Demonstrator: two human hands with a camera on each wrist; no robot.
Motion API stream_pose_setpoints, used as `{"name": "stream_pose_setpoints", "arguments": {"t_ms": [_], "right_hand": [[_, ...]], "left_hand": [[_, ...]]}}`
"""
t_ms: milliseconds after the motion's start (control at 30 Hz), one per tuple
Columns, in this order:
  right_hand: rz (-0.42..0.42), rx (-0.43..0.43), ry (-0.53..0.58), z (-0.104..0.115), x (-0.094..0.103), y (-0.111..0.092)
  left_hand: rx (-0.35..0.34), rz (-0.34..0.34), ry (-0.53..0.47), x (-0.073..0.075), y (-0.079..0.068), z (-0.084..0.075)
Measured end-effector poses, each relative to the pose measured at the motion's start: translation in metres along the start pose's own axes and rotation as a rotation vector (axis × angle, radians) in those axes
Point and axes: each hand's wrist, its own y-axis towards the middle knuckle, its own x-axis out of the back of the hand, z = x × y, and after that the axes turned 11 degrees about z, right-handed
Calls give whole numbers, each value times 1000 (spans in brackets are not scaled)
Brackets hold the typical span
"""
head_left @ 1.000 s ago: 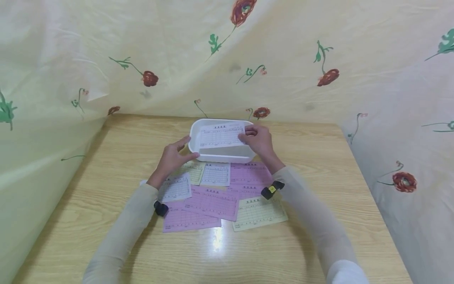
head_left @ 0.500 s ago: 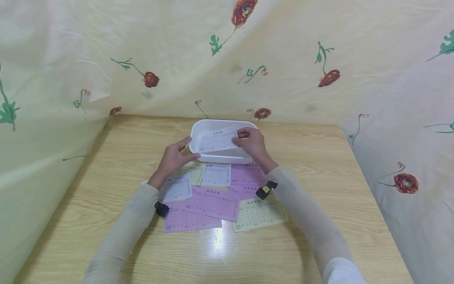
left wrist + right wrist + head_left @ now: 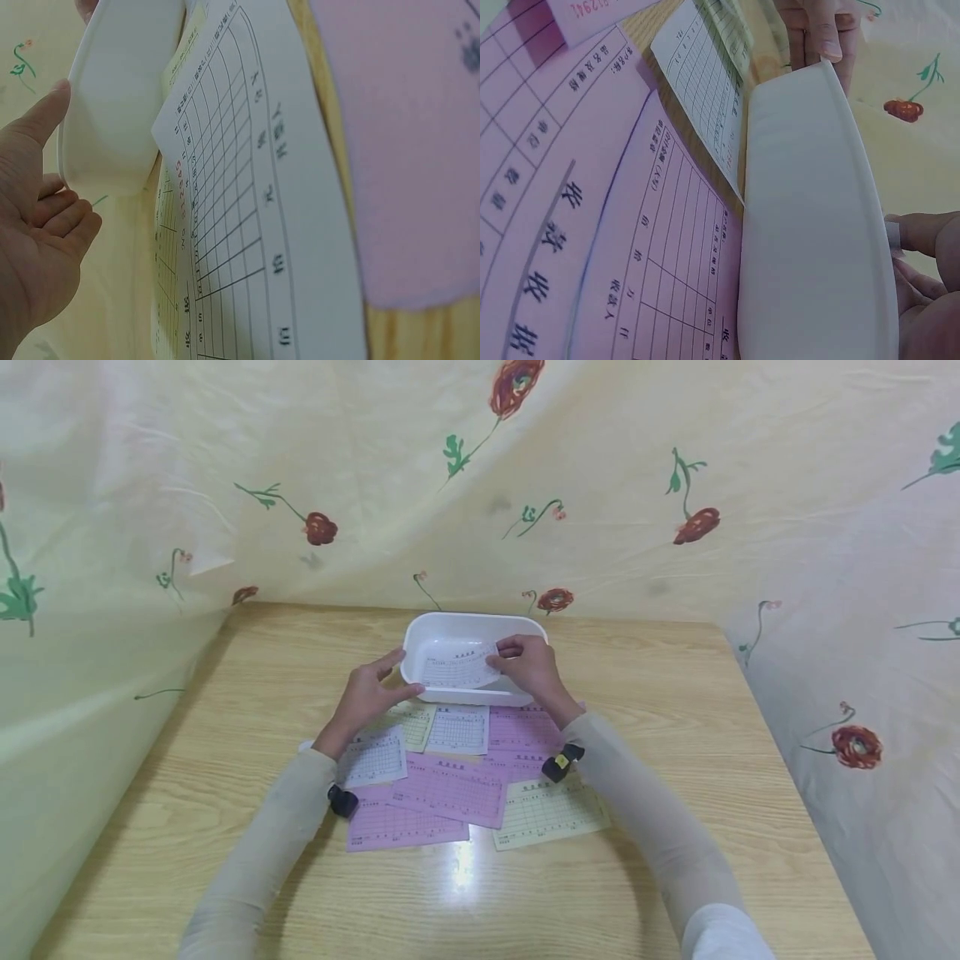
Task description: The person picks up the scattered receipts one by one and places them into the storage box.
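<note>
A white printed receipt slip [image 3: 455, 672] is pinched by its right end between the thumb and fingers of my right hand [image 3: 531, 667]. Its left part reaches down inside a white plastic tub [image 3: 474, 697], bending slightly. At the tub's left end my left hand [image 3: 365, 697] holds the front corner, thumb on the rim [image 3: 64, 142] and fingers against the side. From the right wrist view, the tub's long wall hides most of the slip; only a small white corner [image 3: 893, 231] shows by the right thumb.
In front of the tub lie overlapping receipt slips on the wooden table [image 3: 660, 693]: several pink ones [image 3: 450, 789], a pale yellow one [image 3: 551, 812] at the right, another yellow [image 3: 415, 725] and white ones [image 3: 457, 729]. A flowered cloth [image 3: 390, 460] hangs behind and at both sides.
My right hand has moved left and down with the white slip, lowering it from above the tub into it. The left hand stays at the tub's corner.
</note>
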Motion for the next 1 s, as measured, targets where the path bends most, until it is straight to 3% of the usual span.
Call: {"name": "stream_pose_setpoints", "arguments": {"t_ms": [267, 500, 800, 1000], "right_hand": [[-4, 17, -18, -4, 3, 3], [-22, 67, -38, 2, 17, -1], [-53, 170, -12, 17, 46, -28], [-93, 247, -15, 16, 62, -53]], "left_hand": [[-8, 9, 5, 0, -1, -2], [-9, 11, 1, 1, 0, -1], [-5, 12, -4, 0, 0, 0], [-11, 3, -2, 0, 0, -1]]}}
